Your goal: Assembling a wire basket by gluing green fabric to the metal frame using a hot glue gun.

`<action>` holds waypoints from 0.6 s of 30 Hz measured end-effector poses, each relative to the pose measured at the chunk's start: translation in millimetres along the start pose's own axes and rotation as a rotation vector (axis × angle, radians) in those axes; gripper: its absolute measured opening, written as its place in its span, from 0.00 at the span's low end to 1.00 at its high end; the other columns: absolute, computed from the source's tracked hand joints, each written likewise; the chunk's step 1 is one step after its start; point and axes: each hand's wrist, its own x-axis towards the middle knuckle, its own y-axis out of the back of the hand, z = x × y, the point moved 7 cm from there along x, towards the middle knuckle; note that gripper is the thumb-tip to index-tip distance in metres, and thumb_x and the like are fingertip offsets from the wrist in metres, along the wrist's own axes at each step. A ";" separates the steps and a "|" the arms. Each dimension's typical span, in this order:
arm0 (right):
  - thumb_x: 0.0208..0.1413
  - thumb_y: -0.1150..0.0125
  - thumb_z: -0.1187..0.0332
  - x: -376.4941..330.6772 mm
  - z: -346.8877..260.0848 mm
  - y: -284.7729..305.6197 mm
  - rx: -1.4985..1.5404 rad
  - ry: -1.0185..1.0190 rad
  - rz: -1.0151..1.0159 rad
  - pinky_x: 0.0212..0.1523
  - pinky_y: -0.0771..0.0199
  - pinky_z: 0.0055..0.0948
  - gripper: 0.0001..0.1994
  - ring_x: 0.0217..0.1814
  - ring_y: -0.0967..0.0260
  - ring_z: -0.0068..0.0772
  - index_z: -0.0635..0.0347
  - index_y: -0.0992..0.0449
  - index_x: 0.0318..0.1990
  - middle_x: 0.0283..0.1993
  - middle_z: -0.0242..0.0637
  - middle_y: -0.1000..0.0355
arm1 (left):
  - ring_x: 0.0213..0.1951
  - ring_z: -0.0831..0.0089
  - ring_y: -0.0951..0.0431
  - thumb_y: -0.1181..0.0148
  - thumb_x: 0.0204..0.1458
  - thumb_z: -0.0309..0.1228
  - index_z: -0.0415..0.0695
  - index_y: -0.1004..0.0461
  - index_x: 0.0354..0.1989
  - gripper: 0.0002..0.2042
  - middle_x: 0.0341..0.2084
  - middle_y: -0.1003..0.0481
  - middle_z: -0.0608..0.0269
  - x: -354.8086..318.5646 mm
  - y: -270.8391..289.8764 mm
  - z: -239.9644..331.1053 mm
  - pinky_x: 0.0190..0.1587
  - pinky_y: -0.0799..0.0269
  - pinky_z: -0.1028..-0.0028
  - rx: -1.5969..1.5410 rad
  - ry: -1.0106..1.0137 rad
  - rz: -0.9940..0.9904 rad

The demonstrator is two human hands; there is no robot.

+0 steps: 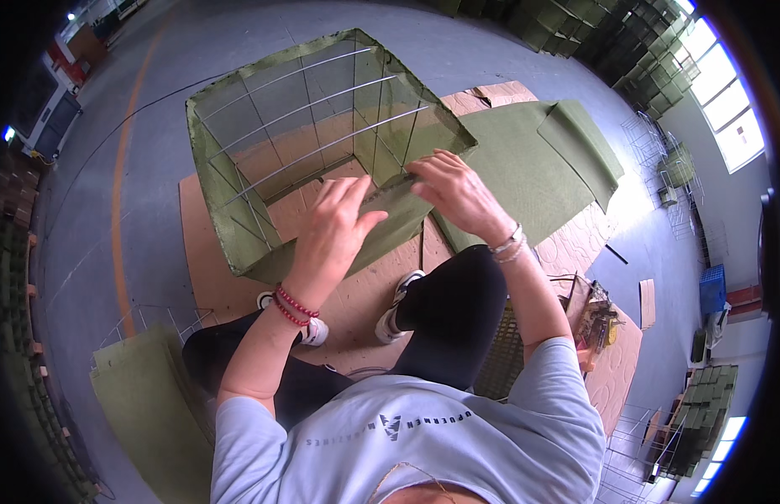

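In front of me stands an open-topped box, a wire frame covered in green mesh fabric, with metal wires running across its opening. My left hand is at the near rim, fingers stretched and thumb held apart, with nothing visible in it. Further right along that rim, my right hand has its fingers bent over the fabric edge, with the thumb below them. Its fingertips seem to pinch the fabric; the exact grip is partly hidden.
Flattened cardboard lies under the box and my feet. A green fabric sheet spreads to the right, and folded green fabric lies lower left. Small tools sit by my right knee. Green boxes are stacked far back.
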 end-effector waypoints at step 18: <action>0.50 0.30 0.64 32.8 24.1 -17.7 0.155 -0.056 -0.325 0.47 0.26 0.44 0.20 0.46 0.23 0.48 0.60 0.22 0.51 0.37 0.43 0.20 | 0.29 0.56 0.19 0.25 0.42 0.31 0.32 0.21 0.33 0.16 0.27 0.21 0.47 8.6 -25.5 -30.0 0.35 0.26 0.65 -0.169 0.202 -0.298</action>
